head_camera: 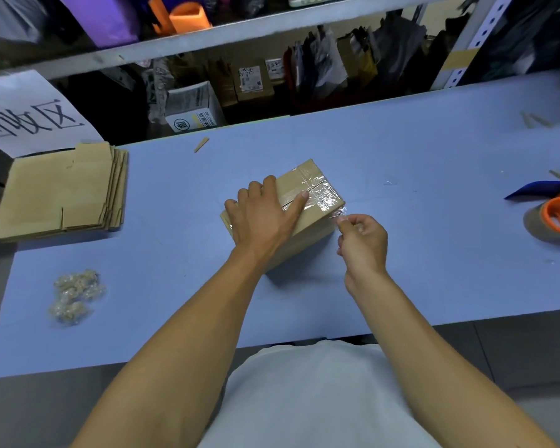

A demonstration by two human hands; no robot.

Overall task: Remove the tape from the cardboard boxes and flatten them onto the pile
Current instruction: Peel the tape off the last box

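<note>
A closed brown cardboard box [307, 185] sits in the middle of the blue table [434, 163], with clear tape [324, 197] crossing its top. My left hand [262, 215] lies flat on the box top, fingers spread and pressing it down. My right hand [362, 240] is at the box's near right corner and pinches a lifted end of the clear tape between thumb and finger. A pile of flattened boxes [62, 192] lies at the table's far left.
Crumpled balls of used tape [75, 295] lie at the near left. An orange tape dispenser [556, 215] sits at the right edge beside a blue object. Small cardboard scraps [201, 144] lie near the far edge. Shelves with parcels stand behind the table.
</note>
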